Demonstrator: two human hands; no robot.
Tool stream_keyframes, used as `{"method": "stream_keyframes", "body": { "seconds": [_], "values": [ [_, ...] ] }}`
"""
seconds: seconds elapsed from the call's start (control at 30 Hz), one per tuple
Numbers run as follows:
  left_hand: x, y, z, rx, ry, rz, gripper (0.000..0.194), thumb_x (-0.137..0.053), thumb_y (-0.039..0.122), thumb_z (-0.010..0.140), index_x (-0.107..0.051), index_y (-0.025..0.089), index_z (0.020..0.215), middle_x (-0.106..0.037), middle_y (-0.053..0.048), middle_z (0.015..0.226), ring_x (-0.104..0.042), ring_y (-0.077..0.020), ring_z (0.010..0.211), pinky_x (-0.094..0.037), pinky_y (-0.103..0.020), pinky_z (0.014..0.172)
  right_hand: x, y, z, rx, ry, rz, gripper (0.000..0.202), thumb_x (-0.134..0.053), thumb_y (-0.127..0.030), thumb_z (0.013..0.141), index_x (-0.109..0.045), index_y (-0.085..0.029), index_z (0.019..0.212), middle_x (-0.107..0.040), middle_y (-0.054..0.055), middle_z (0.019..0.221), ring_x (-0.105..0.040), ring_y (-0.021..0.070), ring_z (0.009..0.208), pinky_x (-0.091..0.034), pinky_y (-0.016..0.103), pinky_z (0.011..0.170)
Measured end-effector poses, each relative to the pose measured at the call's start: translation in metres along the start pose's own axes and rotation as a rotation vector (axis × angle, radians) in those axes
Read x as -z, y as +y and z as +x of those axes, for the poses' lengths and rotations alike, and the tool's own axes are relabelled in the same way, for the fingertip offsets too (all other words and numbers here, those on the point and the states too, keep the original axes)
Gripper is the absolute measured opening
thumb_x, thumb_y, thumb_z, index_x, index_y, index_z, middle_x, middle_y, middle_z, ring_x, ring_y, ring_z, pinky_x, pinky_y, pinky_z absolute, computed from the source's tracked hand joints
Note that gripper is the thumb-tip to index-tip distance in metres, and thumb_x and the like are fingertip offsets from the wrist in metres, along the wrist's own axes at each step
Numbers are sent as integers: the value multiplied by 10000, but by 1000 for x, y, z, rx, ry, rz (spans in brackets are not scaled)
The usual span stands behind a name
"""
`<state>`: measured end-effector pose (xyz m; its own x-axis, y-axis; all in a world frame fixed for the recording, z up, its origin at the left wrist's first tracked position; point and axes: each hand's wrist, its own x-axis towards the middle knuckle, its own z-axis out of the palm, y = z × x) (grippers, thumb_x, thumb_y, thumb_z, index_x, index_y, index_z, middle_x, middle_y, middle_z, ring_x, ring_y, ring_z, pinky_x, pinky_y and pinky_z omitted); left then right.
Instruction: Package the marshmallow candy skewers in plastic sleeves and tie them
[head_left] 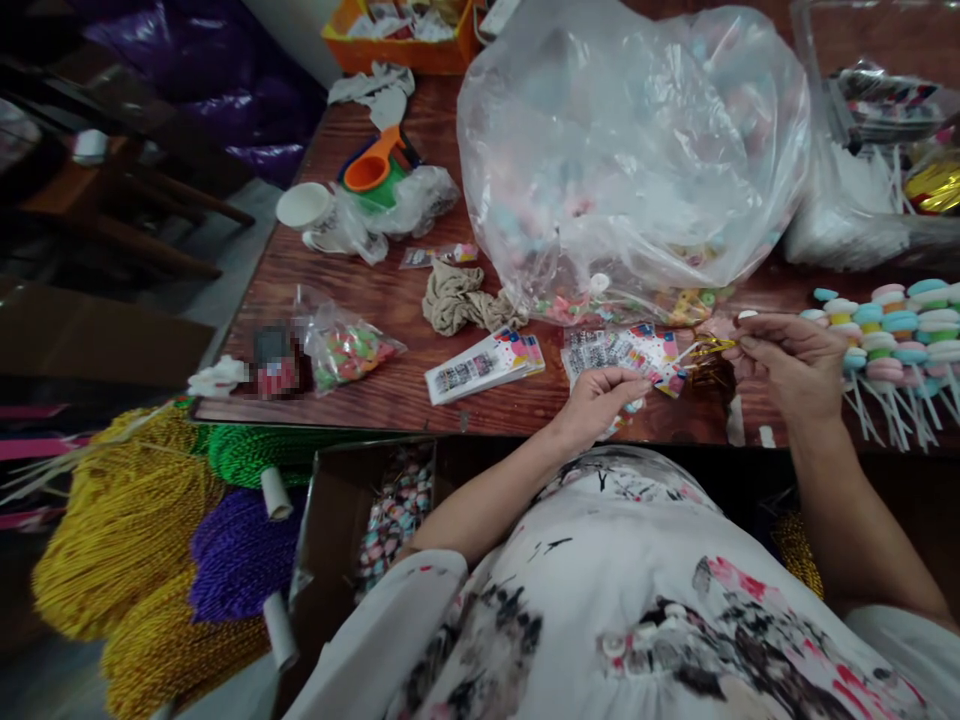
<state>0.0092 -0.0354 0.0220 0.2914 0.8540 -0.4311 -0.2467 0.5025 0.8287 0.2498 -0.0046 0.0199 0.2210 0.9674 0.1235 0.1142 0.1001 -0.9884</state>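
Note:
My right hand (791, 365) is closed in a pinch on a shiny gold tie (712, 344), at the table's front edge. More gold strands lie just below it, and a short white stick points out to the left. My left hand (604, 400) is also pinched, over the printed bags (619, 355); what its fingertips hold is too small to make out. A neat stack of printed cards (484, 366) lies to the left of that hand. Right of my right hand, several pastel candy-like lollipops (892, 330) lie in rows with white sticks toward me.
A big clear bag (630, 150) of pastel pieces fills the table's back. A small candy bag (349, 345), beige cloth (461, 300), paper cup (304, 205) and orange scoop (371, 168) stand left. A clear bin (847, 240) is at right. Below are cord bundles (127, 510) and a carton (322, 530).

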Motion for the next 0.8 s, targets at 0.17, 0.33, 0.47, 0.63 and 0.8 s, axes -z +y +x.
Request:
{"method": "stream_keyframes", "body": {
  "seconds": [0.17,0.33,0.47,0.63,0.8],
  "values": [
    [2,2,-2,6,-1,-27,374,-838,465,597,-718,134,721,-633,6,597,-526,-52,504,-406,-169,483,-17,5,3,-24,-18,17,136,-773,-247,684,-710,-212,799,-721,6,724,-623,122,507,-388,215,382],
    [10,6,-5,34,26,-50,370,-835,451,607,-693,125,711,-633,5,589,-506,-47,446,-373,-161,418,-33,-1,12,-85,9,171,164,-794,-225,604,-676,-207,717,-688,-3,644,-511,85,422,-286,215,354],
    [13,2,-4,36,45,-68,339,-828,423,626,-692,124,709,-640,-1,599,-519,-48,454,-390,-161,430,-46,-12,15,-60,58,206,202,-802,-300,599,-640,-243,706,-681,1,658,-507,105,444,-229,234,346],
    [4,-8,3,98,34,-54,311,-817,403,634,-700,127,721,-627,5,577,-491,-42,418,-362,-163,402,-66,-25,4,158,182,43,143,-703,-395,760,-601,-296,778,-677,-1,736,-482,123,448,-364,307,391],
    [8,-5,8,74,75,-81,337,-818,415,615,-693,126,738,-625,12,567,-483,-45,403,-356,-170,387,-52,-18,-1,299,110,-271,86,-666,-355,828,-664,-280,868,-667,13,783,-642,195,698,-521,355,624]
  ]
}}
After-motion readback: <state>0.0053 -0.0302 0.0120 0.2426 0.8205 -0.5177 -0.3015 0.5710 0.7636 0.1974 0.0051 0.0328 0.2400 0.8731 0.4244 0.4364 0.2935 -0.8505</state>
